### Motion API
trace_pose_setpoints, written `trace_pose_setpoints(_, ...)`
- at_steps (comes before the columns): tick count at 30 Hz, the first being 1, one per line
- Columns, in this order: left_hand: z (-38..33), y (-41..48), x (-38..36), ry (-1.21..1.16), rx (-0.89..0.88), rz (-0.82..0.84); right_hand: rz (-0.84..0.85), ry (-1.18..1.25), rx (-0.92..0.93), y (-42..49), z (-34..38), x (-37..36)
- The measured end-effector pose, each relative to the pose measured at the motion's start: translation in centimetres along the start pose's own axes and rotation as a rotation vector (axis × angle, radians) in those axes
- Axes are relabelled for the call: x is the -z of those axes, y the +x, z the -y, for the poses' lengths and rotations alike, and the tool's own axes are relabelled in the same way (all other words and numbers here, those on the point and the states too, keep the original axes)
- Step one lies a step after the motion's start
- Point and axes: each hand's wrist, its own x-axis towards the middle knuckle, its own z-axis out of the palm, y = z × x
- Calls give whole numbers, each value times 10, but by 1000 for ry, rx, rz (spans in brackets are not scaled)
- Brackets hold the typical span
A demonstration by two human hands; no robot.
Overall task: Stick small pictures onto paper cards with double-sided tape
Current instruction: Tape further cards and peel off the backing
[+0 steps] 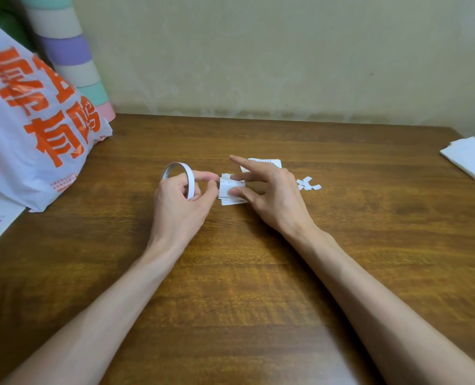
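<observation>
While the left hand (180, 198) curls its fingers through the tape roll (188, 176), with thumb and index reaching to the card's left edge, the right hand (272, 195) pins the card (228, 190) flat on the table (230, 287). Its fingers are straight and the index is lifted.

Likely step: laying a strip across the card. I can't tell if the tape end is stuck yet.

To do it well: hold the roll low, pull the strip taut and straight, rub from the stuck end outward, keep the right fingertips off the tape path, and tear at the edge.

Scraps (308, 185) lie just right of that hand, and more paper (269, 162) lies behind it.
</observation>
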Motion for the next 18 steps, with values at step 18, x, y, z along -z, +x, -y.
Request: trace_pose_setpoints(18, -9, -3, 6, -168, 104, 253, 9, 567, -285, -31, 10, 30)
